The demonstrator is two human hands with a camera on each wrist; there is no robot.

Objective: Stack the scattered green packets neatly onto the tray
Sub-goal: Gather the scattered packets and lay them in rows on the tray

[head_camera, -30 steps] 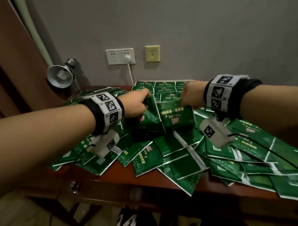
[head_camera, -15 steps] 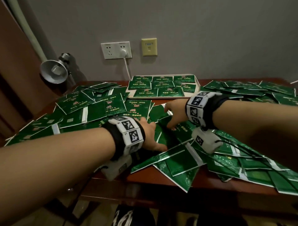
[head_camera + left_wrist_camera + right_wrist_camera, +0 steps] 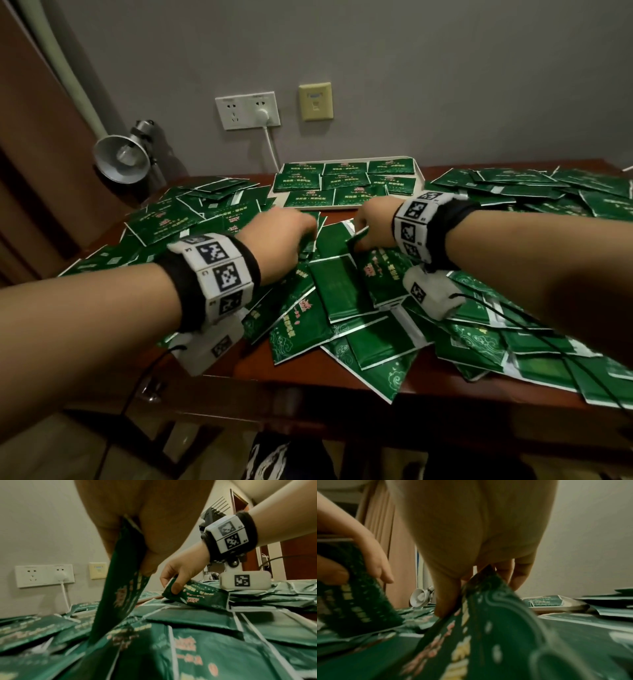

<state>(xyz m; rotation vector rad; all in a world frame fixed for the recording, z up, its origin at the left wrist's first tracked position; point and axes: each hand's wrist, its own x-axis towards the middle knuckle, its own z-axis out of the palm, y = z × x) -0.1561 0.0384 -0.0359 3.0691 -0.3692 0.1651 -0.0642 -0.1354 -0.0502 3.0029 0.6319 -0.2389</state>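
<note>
Green packets (image 3: 346,291) lie scattered all over the brown table. A white tray (image 3: 417,173) at the back centre holds several packets laid flat in rows. My left hand (image 3: 308,236) is in the middle of the pile and pinches one green packet (image 3: 120,588), which hangs on edge. Just to its right, my right hand (image 3: 359,236) pinches the corner of another packet (image 3: 197,596), lifted at one end off the pile. In the right wrist view this packet (image 3: 479,622) runs between thumb and fingers. Both hands are just in front of the tray.
A metal desk lamp (image 3: 121,159) stands at the back left. A wall socket (image 3: 248,109) with a white plug and cable is above the tray. Packets overhang the table's front edge (image 3: 308,380). A wooden panel (image 3: 41,137) stands at the left.
Both hands went from near the tray down onto the pile. Since half a second ago, each has pinched a packet and raised it off the pile.
</note>
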